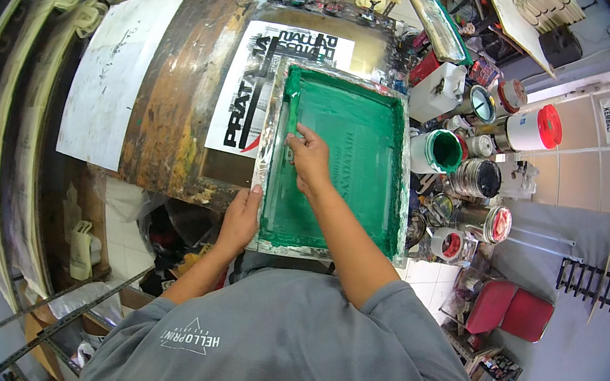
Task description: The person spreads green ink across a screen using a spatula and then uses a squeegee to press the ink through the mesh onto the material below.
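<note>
A screen printing frame [326,253] lies in front of me, its green mesh [360,174] smeared with green ink that is thickest along the edges. My right hand [309,159] is over the left part of the mesh, fingers closed round a narrow, ink-coated spatula [294,105]. The spatula points away from me along the frame's left side; its far end merges with the green ink, so its exact shape is unclear. At the near left edge, my left hand [242,219] grips the frame's rim, thumb and fingers against it.
Beneath the frame's left side is a printed black-and-white sheet [235,90] on a stained wooden table [172,90]. A blank white sheet [117,76] lies further left. Ink tubs crowd the right, including a green-lined bucket [432,151]. Racks of cream bags [27,126] stand at far left.
</note>
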Tool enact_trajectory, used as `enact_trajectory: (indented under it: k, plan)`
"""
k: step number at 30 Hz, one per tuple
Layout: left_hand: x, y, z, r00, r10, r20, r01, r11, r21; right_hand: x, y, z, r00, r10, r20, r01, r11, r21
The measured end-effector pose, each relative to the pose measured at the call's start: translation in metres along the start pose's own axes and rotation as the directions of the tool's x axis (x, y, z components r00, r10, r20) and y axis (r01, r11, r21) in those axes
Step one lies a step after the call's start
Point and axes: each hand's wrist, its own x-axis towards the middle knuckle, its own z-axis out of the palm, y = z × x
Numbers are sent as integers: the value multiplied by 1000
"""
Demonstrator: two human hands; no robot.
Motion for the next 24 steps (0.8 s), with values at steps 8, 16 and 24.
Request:
enact_trajectory:
  k: [8, 16, 24]
  plan:
    - [-1, 5, -1, 1000, 27, -6, -27, 998, 53, -4, -3, -9, 993, 83, 84, -100, 968, 230]
    - [2, -8, 3, 999, 44, -19, -44, 999, 27, -11, -8, -16, 992, 81, 97, -99, 973, 210]
    - [6, -9, 3, 999, 48, 5, -48, 998, 32, -16, -17, -36, 987, 4, 161, -35, 982, 187]
